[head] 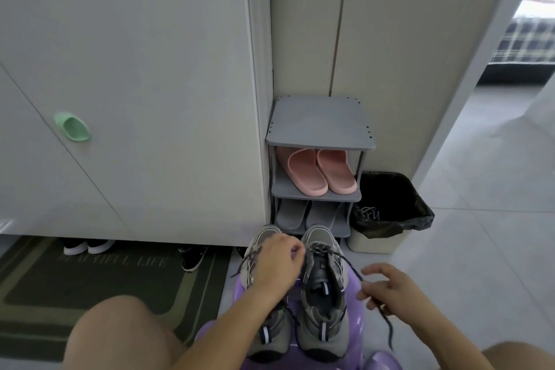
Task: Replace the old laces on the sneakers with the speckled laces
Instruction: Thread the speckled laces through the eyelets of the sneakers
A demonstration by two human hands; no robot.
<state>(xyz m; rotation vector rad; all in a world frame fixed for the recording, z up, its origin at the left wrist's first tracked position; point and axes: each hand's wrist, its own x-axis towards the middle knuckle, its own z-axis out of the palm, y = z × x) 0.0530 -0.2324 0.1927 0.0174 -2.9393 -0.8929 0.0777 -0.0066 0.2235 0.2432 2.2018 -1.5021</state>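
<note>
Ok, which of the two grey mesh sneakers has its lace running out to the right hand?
The right grey sneaker: its dark speckled lace trails into the right hand. The left hand covers the other sneaker.

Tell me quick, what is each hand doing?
Left hand: curled over the left sneaker; grip cannot be told.
Right hand: holds the speckled lace.

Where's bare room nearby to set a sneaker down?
Free: the rack's top shelf, the tiles right of the bin, the doormat left of the stool. Crowded: the stool, filled by both sneakers; lower shelves hold slippers.
</note>
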